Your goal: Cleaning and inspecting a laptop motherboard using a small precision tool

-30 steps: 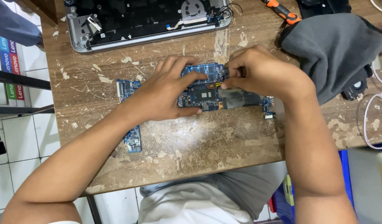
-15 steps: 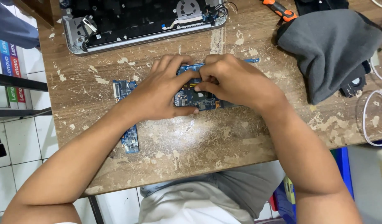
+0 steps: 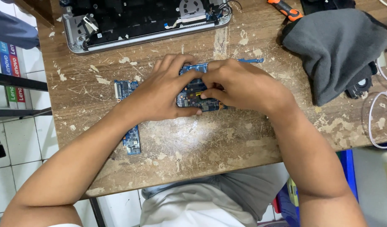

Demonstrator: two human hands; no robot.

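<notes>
The blue laptop motherboard [image 3: 197, 94] lies flat mid-table, pinned under both hands. The left hand [image 3: 162, 92] presses its left half, fingers spread and thumb along the near edge; the right hand [image 3: 239, 86] pinches a small part at the centre with its fingertips. The board is judged thin, light, stiff and fragile; it is best held by bare edges, clear of components. A narrow blue daughterboard [image 3: 131, 139] lies near on the left. The opened laptop chassis [image 3: 143, 21] sits beyond; a grey cloth [image 3: 336, 50] lies well right. The worn table [image 3: 210, 143] offers open room toward its near edge.
</notes>
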